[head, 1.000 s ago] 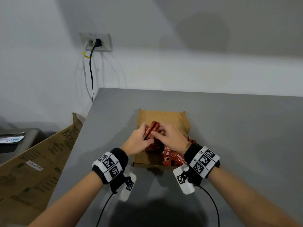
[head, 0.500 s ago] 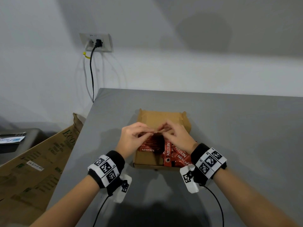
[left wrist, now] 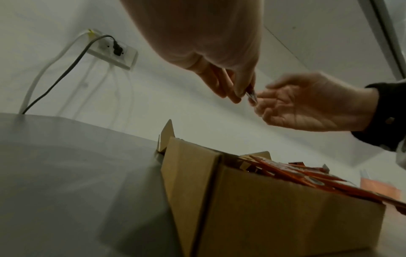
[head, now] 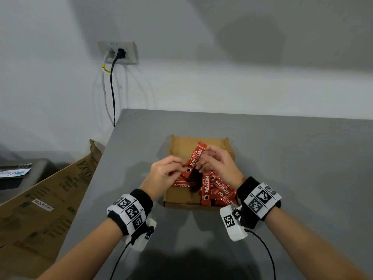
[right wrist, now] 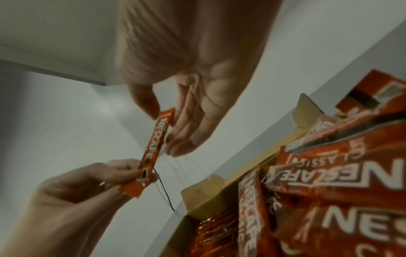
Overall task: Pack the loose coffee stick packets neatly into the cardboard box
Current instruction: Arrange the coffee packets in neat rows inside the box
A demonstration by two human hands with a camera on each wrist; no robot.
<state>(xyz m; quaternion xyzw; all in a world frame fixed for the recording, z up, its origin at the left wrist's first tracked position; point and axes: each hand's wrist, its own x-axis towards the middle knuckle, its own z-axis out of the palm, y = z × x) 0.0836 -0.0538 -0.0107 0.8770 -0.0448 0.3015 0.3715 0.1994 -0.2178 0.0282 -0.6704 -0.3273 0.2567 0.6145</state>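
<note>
I hold one Nescafé stick (head: pixel 195 159) above the cardboard box (head: pixel 182 197): left hand (head: pixel 164 174) pinches its lower end, right hand (head: pixel 219 165) pinches the top. Align it parallel with the packed sticks (head: pixel 217 190) before lowering.

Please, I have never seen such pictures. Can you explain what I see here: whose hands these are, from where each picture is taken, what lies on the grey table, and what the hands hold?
No machine here: a person works with bare hands, wearing bands with printed markers and small cameras on both wrists. The big picture comes from a camera on the head, looking down. The other two come from the wrist cameras, looking along each hand.

On the grey table stands an open cardboard box with red coffee stick packets lying in it untidily.

The left hand pinches the lower end of one stick packet, raised above the box. The right hand holds its upper end between thumb and fingers.
</note>
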